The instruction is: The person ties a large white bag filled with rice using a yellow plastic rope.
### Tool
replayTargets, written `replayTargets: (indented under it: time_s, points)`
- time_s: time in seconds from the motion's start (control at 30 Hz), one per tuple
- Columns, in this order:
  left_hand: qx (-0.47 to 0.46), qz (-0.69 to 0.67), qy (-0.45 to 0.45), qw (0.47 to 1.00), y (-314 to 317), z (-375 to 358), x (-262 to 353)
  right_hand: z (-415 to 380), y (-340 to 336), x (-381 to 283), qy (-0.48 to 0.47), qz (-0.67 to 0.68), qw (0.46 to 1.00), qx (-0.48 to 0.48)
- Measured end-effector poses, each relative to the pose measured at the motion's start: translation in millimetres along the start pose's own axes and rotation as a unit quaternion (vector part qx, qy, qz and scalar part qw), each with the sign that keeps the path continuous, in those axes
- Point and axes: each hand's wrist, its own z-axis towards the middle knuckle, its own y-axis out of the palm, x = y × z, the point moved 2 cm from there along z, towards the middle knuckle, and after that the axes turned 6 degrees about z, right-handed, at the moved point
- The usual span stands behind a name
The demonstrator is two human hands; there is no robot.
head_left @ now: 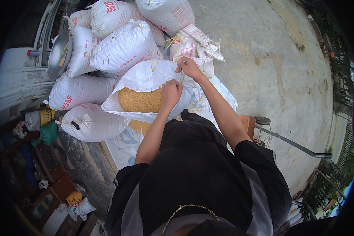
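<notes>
In front of me an open white woven sack [126,80] leans on its side, with golden grain [139,100] showing in its mouth. My left hand [172,93] is closed on the sack's upper rim, to the right of the grain. Just above it, my right hand [189,67] is pinched shut at the sack's gathered edge. A thin yellow string [182,80] runs down from the right fingertips between the hands. Another yellow string [153,67] lies on the sack's upper side.
Several full white sacks [124,47] are piled behind and to the left. A metal basin [60,55] leans at the far left. A crumpled sack [190,45] lies beyond my right hand. Under the sack spreads a printed sheet [124,147]. A wheeled cart [247,126] stands right.
</notes>
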Motion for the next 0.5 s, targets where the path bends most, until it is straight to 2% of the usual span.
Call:
replayTargets:
  time_s: [0.07,0.17,0.33,0.4,0.5]
  points:
    - [0.013,-0.031,-0.016,0.999,-1,-1,2,-6,5,-10,-0.008,0.014,0.998,-0.055]
    - [0.031,-0.071,-0.025,0.997,-6,-1,11,-8,12,-15,-0.008,0.059,0.997,-0.043]
    - [0.036,-0.099,-0.006,0.994,8,1,8,-10,17,-31,0.022,0.051,0.997,-0.045]
    - [0.032,-0.049,-0.009,0.998,8,0,12,-7,18,-29,0.025,0.036,0.998,-0.046]
    - [0.041,0.021,0.006,0.999,3,-3,22,3,20,-28,-0.03,-0.001,0.999,-0.036]
